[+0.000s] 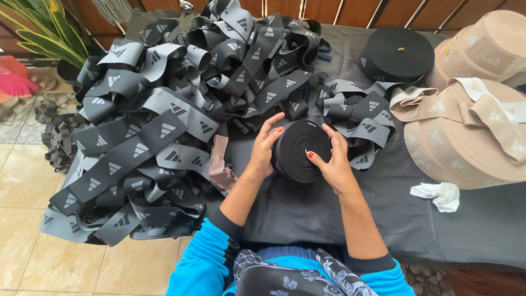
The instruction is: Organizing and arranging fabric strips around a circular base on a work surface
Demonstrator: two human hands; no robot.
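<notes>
Winding step: my left hand (264, 148) and right hand (330, 160) clasp the black elastic roll (300, 149) mid-worktop (307, 216); next, I judge, feeding loose band (164, 131) from the left-edge heap, kept taut.

A desk (307, 219) covered with a dark grey cloth (466, 230) fills the middle and right of the view. Behind it, along the top edge, runs a wall of reddish-brown wooden slats (350, 11). On the left the floor (22, 181) is laid with glossy beige tiles that catch soft daylight. Farther up on the left, a strip of pebble paving (16, 118) meets the tiles. A potted plant (41, 30) with long green and yellow striped leaves stands in the upper left corner, and something pink (13, 79) lies just beside it at the frame's edge.
</notes>
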